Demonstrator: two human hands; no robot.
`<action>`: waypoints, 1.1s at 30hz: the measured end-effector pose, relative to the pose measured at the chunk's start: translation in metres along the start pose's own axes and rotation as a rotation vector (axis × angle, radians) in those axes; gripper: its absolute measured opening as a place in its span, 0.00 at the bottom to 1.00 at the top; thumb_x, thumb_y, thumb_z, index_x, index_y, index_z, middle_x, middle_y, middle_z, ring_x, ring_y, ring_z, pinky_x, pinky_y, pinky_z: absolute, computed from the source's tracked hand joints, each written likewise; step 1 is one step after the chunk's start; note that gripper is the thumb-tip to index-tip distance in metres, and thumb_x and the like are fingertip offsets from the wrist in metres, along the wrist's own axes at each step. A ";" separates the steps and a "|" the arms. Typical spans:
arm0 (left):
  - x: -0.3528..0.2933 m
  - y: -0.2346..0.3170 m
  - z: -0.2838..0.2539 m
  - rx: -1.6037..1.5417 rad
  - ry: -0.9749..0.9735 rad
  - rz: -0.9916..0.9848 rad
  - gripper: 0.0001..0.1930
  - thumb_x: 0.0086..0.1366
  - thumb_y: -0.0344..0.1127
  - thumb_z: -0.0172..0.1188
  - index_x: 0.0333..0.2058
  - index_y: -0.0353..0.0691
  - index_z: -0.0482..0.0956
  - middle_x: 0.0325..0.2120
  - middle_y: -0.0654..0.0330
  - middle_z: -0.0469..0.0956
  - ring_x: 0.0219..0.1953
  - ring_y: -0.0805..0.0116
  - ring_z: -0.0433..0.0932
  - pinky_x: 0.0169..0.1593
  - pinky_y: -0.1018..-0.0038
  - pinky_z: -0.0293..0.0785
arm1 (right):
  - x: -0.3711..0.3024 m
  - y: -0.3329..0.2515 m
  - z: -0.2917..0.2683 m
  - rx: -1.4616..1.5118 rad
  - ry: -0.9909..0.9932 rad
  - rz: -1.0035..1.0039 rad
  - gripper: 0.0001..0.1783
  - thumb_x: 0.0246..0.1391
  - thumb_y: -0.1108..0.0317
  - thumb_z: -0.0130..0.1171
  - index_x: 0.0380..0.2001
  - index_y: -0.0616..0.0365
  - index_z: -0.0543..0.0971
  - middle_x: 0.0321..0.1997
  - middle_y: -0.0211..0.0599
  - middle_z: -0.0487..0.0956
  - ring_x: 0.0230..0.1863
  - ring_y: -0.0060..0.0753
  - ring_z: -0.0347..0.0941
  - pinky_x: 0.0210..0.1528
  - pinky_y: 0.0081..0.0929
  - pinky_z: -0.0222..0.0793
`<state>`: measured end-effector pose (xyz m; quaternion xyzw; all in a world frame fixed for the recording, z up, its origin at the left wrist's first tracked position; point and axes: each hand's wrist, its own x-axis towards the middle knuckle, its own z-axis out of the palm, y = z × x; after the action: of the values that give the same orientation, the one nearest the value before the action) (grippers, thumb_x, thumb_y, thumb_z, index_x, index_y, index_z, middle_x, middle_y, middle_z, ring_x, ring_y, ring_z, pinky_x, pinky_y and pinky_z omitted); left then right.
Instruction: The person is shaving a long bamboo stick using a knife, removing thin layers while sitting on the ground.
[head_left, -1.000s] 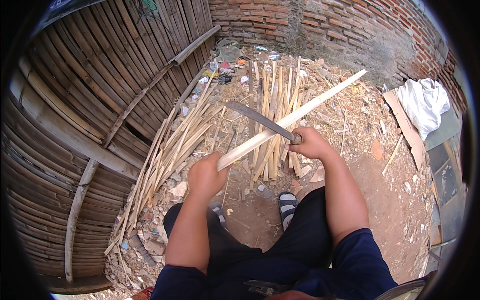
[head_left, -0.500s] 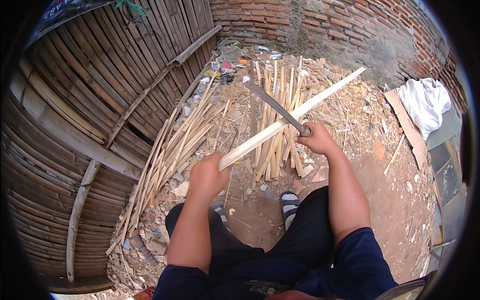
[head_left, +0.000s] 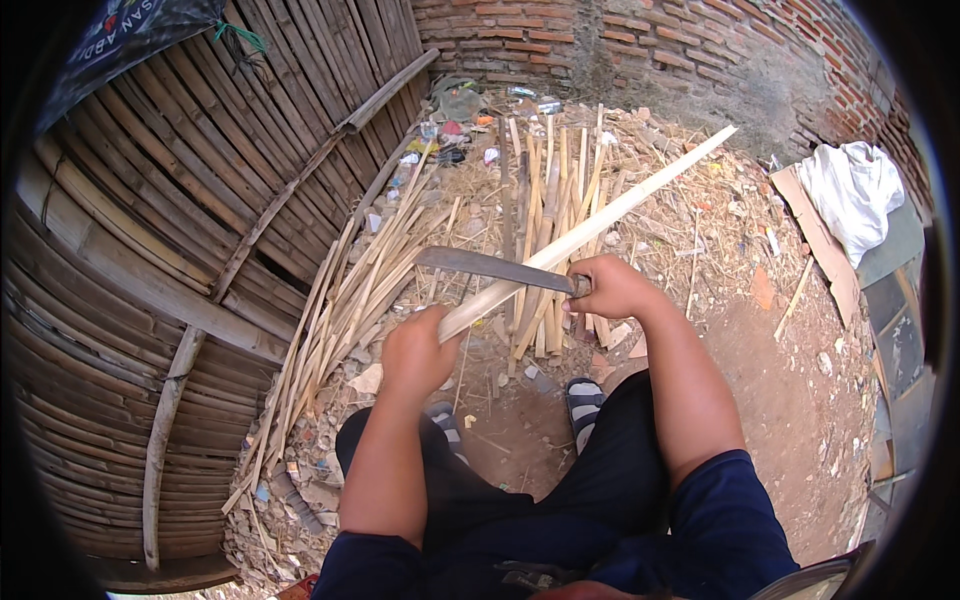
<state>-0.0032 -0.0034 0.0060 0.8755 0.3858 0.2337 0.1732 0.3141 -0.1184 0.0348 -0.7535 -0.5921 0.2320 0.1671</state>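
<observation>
My left hand (head_left: 415,350) is closed around the near end of a long pale bamboo strip (head_left: 612,212), which slants up and away to the right. In my right hand (head_left: 612,287) is the handle of a machete (head_left: 480,264) with a long dark blade. The blade lies across the strip, its tip pointing left; whether its edge bites into the strip I cannot tell. Beneath the strip, a bundle of split bamboo strips (head_left: 553,190) rests on the ground. More thin bamboo strips (head_left: 335,310) lie in a pile to the left.
A bamboo slat wall (head_left: 230,150) stands along the left, and a brick wall (head_left: 690,50) closes the far side. Rubble and shavings litter the dirt ground (head_left: 740,390). At right are a white sack (head_left: 852,195) and a cardboard piece (head_left: 815,240). My sandalled feet (head_left: 583,408) stand near the bundle.
The machete has slid along the strip toward my left hand, its blade swinging from pointing up-left to nearly level. My right hand moved slightly left; the left hand keeps its hold.
</observation>
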 end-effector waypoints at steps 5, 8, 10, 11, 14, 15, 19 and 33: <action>0.001 0.004 0.000 -0.022 0.006 -0.024 0.14 0.64 0.43 0.72 0.42 0.40 0.87 0.33 0.48 0.86 0.38 0.44 0.85 0.42 0.53 0.78 | -0.003 0.043 -0.006 0.210 0.228 0.241 0.33 0.51 0.54 0.79 0.55 0.64 0.84 0.50 0.59 0.86 0.53 0.56 0.84 0.56 0.43 0.77; 0.002 0.005 -0.002 -0.019 0.008 -0.028 0.14 0.64 0.42 0.73 0.43 0.40 0.87 0.33 0.49 0.86 0.38 0.44 0.85 0.42 0.53 0.78 | -0.002 0.047 -0.005 0.186 0.250 0.218 0.33 0.51 0.54 0.79 0.55 0.65 0.84 0.50 0.59 0.86 0.53 0.57 0.84 0.56 0.43 0.77; 0.002 0.005 -0.002 -0.017 0.002 -0.031 0.14 0.63 0.42 0.73 0.42 0.40 0.87 0.33 0.49 0.86 0.38 0.44 0.85 0.42 0.53 0.78 | -0.003 0.039 -0.004 0.116 0.198 0.174 0.32 0.50 0.54 0.79 0.54 0.64 0.84 0.48 0.59 0.86 0.52 0.57 0.84 0.56 0.44 0.77; 0.002 0.005 -0.002 -0.013 -0.003 -0.031 0.14 0.63 0.42 0.73 0.42 0.40 0.87 0.33 0.49 0.86 0.38 0.44 0.85 0.42 0.53 0.78 | -0.003 0.032 -0.004 0.084 0.172 0.151 0.31 0.50 0.54 0.79 0.53 0.63 0.85 0.48 0.58 0.86 0.51 0.57 0.84 0.55 0.44 0.77; 0.001 0.005 -0.002 -0.014 -0.011 -0.025 0.14 0.63 0.43 0.73 0.42 0.40 0.87 0.34 0.49 0.86 0.38 0.43 0.85 0.43 0.53 0.78 | -0.003 0.009 -0.001 -0.044 0.047 0.048 0.28 0.49 0.54 0.79 0.50 0.60 0.86 0.44 0.57 0.86 0.49 0.58 0.84 0.54 0.47 0.78; 0.001 0.004 -0.002 -0.015 -0.011 -0.022 0.14 0.63 0.43 0.73 0.42 0.40 0.87 0.34 0.49 0.86 0.38 0.43 0.85 0.43 0.53 0.78 | -0.002 0.009 0.006 -0.036 0.066 -0.028 0.26 0.49 0.54 0.79 0.47 0.59 0.87 0.41 0.56 0.86 0.47 0.59 0.84 0.52 0.49 0.78; 0.000 0.001 0.001 0.003 -0.011 -0.006 0.14 0.64 0.43 0.73 0.41 0.40 0.87 0.34 0.48 0.86 0.38 0.43 0.85 0.42 0.53 0.78 | -0.001 0.001 0.013 -0.057 0.051 -0.100 0.24 0.47 0.55 0.81 0.42 0.58 0.87 0.36 0.52 0.86 0.41 0.56 0.84 0.45 0.43 0.77; 0.002 0.003 0.001 -0.017 -0.007 -0.021 0.14 0.64 0.43 0.72 0.41 0.41 0.86 0.33 0.48 0.86 0.38 0.43 0.85 0.42 0.52 0.78 | -0.002 0.037 -0.003 0.148 0.182 0.167 0.32 0.50 0.56 0.80 0.53 0.67 0.84 0.49 0.61 0.86 0.54 0.56 0.83 0.57 0.43 0.77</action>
<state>-0.0002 -0.0041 0.0074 0.8708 0.3923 0.2320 0.1844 0.3455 -0.1293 0.0186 -0.8036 -0.4911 0.2187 0.2553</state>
